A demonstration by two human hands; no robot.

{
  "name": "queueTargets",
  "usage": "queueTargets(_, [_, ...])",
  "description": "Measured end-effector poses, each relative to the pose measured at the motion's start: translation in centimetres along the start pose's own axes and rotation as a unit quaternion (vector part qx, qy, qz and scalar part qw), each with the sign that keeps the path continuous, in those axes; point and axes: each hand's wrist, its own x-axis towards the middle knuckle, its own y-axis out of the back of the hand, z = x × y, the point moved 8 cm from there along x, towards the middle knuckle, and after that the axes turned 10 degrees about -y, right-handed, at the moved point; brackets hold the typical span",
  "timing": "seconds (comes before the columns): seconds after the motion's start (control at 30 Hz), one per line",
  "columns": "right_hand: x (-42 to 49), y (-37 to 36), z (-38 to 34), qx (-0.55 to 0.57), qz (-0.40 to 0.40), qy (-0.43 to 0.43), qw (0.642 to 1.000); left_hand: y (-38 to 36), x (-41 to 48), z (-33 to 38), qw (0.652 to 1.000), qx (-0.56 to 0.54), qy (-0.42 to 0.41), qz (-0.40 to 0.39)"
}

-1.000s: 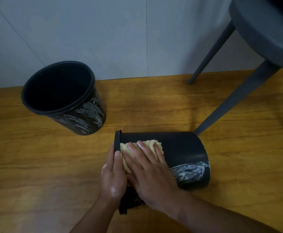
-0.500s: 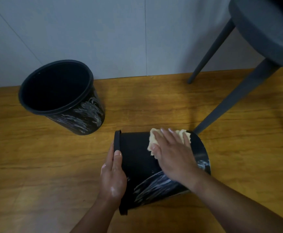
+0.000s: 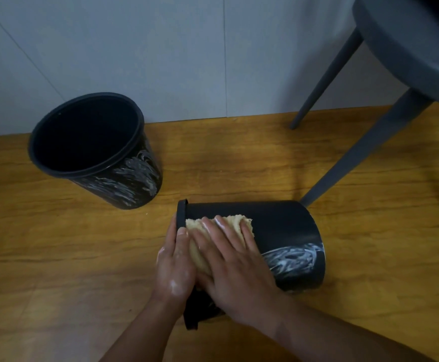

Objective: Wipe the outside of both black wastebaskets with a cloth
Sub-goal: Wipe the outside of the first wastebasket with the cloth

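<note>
Wooden floor: two wastebaskets, one cloth

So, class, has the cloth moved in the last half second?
Yes: the cloth slid left along the lying bin, from near the chair leg back to its rim.

A tipped wastebasket lies on the floor, right of and nearer than an upright wastebasket. A cloth lies on it, with a chair behind to the right.

Single head-worn view, steeply down, close above wooden floor.
</note>
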Motion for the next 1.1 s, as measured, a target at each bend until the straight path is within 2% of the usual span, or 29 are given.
queueTargets(0.1, [0.5,0.2,0.8,0.014,-0.008,-0.017,1.0,0.2,0.1,0.0,1.0,0.025,-0.014,0.003])
queueTargets(0.27, [3.5,1.3,5.9,0.027,-0.019,-0.144,0.989,0.3,-0.5,-0.4,0.998,0.062,-0.018,0.002])
queueTargets(0.33, [4.1,1.5,6.5,0.033,-0.021,-0.16,0.986,0.3,-0.6,-0.4,0.998,0.065,-0.014,0.0])
queueTargets(0.4, [3.5,1.3,5.4,0.034,-0.028,-0.137,0.99,0.3,-0.8,-0.4,0.998,0.067,-0.014,0.005])
queueTargets(0.53, [0.2,0.6,0.3,0.013,-0.026,-0.007,1.0,0.5,-0.5,-0.3,0.998,0.061,-0.011,0.017])
queueTargets(0.63, [-0.3,0.4,0.5,0.014,-0.022,0.024,0.999,0.5,-0.3,-0.3,0.999,0.049,-0.013,0.017])
queueTargets(0.7, [-0.4,0.6,2.4,0.013,-0.02,0.001,1.0,0.5,-0.2,-0.4,0.998,0.06,-0.019,0.01])
queueTargets(0.93, [-1.8,1.3,13.9,0.009,-0.013,-0.159,0.987,0.2,0.1,-0.3,0.998,0.058,-0.016,0.008])
queueTargets(1.1, [-2.0,1.4,11.4,0.028,0.03,-0.184,0.982,0.1,-0.1,-0.5,0.998,0.057,-0.012,0.009])
